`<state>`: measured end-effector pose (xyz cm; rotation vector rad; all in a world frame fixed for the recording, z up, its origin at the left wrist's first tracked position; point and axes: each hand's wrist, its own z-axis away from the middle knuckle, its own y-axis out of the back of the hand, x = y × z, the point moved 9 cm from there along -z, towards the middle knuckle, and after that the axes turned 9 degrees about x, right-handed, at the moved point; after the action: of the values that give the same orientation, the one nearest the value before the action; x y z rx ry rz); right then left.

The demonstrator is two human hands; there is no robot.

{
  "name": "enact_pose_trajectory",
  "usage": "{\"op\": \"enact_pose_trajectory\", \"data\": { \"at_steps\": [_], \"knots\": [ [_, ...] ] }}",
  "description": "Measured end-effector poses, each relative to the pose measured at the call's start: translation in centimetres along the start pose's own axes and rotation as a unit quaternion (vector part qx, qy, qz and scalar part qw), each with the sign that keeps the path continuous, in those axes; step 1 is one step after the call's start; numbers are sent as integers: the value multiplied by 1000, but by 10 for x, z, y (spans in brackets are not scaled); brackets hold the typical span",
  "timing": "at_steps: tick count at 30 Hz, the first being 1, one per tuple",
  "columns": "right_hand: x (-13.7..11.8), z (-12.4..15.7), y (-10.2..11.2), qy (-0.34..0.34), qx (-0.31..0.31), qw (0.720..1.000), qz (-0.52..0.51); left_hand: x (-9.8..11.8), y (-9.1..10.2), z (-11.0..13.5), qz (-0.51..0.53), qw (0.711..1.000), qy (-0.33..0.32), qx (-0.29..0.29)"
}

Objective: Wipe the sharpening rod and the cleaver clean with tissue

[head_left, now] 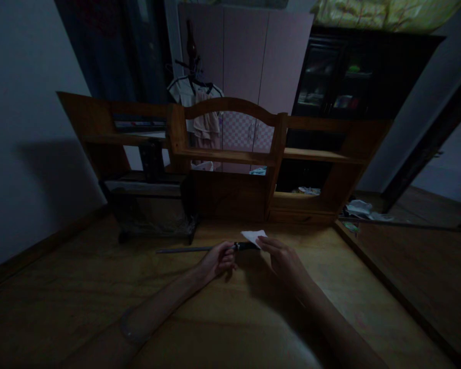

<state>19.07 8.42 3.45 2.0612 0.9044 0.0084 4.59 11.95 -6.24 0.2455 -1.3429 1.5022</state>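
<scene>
Black-handled rod (184,250), its thin shaft grey, held roughly level at 6 o'clock from the view's centre, above a wooden platform (215,318). The left hand (221,259) is curled around the rod near a silvery collar (237,246); the shaft extends from it toward 9 o'clock, the handle (248,246) toward 3 o'clock. The right hand (282,259) pinches a white sheet (252,236), paper or cloth, at the handle's outer end, one corner spreading toward 11 o'clock. Step in hand, as judged from this pose: the sheet is being applied to the handle, probably to wipe or wrap it. The next move would call for a firm left grip against twisting, with light, even pressure from the right fingers. At 10 o'clock from the hands stands a dark-framed box (149,210); at 12 o'clock, a wooden shelf unit (230,197). Lettering: no brand or label is legible. Flat items (138,124) on the shelf at 10 o'clock and goods in the dark cabinet (384,72) at 1 o'clock are too dim to read.
</scene>
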Motion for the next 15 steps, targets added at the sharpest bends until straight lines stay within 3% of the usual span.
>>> {"op": "enact_pose_trajectory", "data": {
  "at_steps": [9, 15],
  "knots": [
    [11, 1, 8, -18, 38, 999, 15, 3, -1, 5, 5, 1000, -8, 7],
    [-9, 0, 23, 29, 86, 996, -2, 1, -1, 4, 4, 1000, 0, -3]
  ]
}}
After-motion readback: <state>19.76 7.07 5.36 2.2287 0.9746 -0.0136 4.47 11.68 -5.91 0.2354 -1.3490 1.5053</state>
